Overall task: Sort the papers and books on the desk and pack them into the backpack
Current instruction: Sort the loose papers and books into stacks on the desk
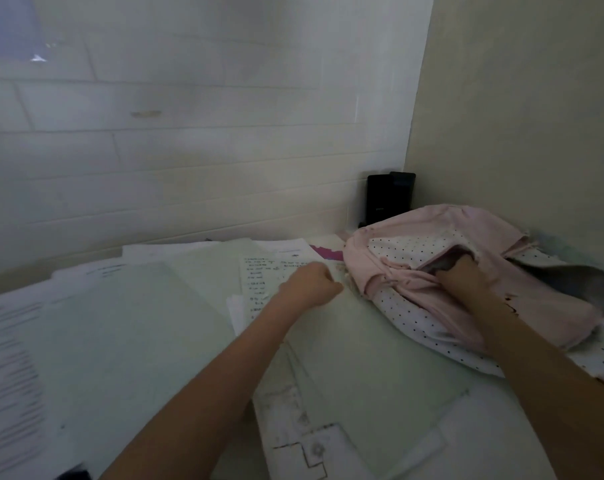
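Observation:
A pink backpack with white dotted panels lies on its side at the desk's right, its opening facing me. My right hand reaches into that opening; its fingers are hidden inside, so what they hold is unclear. My left hand is curled into a fist at the backpack's left edge, and seems to pinch the fabric rim there. Loose papers cover the desk, with a handwritten sheet under my left wrist.
Printed sheets spill over the desk's left edge. A black device stands in the back corner against the wall. A pink-and-purple booklet peeks out behind the backpack. A side wall closes the right.

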{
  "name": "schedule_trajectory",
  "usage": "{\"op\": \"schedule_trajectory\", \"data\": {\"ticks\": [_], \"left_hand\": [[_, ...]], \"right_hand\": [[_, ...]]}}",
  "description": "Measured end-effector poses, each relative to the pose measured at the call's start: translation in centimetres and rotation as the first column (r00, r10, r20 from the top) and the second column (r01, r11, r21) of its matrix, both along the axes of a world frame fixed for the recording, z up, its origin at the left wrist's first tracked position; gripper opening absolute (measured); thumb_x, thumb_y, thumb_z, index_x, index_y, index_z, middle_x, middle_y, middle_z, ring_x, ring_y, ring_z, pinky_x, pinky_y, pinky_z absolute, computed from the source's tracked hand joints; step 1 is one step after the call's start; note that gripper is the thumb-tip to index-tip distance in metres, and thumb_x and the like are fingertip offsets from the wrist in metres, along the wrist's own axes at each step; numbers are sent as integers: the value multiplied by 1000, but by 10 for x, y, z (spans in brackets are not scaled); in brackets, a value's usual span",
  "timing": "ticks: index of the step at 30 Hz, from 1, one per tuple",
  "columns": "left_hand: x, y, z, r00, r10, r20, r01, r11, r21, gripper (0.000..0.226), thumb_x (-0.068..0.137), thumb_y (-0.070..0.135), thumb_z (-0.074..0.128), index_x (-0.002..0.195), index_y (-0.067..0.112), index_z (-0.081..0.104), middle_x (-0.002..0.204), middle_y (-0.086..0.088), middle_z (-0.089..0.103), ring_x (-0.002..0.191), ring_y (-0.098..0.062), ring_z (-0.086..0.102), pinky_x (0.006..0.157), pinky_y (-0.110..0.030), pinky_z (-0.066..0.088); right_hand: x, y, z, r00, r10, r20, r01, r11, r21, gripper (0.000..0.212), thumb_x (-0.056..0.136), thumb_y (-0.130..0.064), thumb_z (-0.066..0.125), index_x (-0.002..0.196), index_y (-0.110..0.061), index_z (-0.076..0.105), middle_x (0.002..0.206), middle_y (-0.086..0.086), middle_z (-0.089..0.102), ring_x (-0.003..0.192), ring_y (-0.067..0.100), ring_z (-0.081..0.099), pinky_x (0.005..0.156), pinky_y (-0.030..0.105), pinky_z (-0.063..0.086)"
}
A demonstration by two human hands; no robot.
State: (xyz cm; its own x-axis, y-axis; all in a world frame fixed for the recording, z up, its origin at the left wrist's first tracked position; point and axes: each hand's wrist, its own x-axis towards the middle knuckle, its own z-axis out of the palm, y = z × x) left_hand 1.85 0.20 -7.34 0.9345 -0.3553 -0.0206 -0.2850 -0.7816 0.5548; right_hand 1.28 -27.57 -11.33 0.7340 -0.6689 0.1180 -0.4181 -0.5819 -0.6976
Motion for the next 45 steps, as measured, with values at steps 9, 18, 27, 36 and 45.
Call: {"op": "schedule_trajectory", "data": {"ticks": [9,18,27,36,45], "left_hand": [[18,83,-35,947,267,177,-313,887,339,88,86,65,41,150,11,13,157,-25,6,146,-40,-1,116,-54,-9],[20,85,-41,961,196,194,-237,947,215,94,77,66,56,148,16,20,154,-17,25,144,-29,20,117,-43,10],[22,84,-28,897,-207,-391,-153,684,-713,100,71,-3,76,149,27,21,132,-4,49,106,-23,59,78,-38,56],[35,92,-11,983,132,-128,-183,775,-604,73,70,-5,74,136,10,46,129,-11,56,110,-26,57,85,-33,48],[41,108,-20,951,308,2,-249,772,-585,62,79,10,72,136,10,46,129,-10,59,113,-28,59,96,-37,48]], "right_hand": [[-12,19,7,974,-20,225,-35,972,234,74,76,-21,70,140,-5,37,138,16,49,127,33,46,106,44,38],[-7,16,16,978,-64,197,-6,941,337,64,80,-16,71,137,-4,45,138,15,51,127,31,47,107,41,38],[-39,86,35,922,-52,384,41,998,37,7,86,-8,47,89,-3,50,82,19,54,69,13,63,51,17,46],[-55,208,24,456,824,-337,-846,519,124,103,76,-59,67,148,-45,-5,159,-5,9,146,19,15,116,37,19],[-60,190,-1,576,765,-287,-762,630,151,77,87,-71,34,149,-42,-1,160,-10,0,148,18,-1,119,49,1]]}}
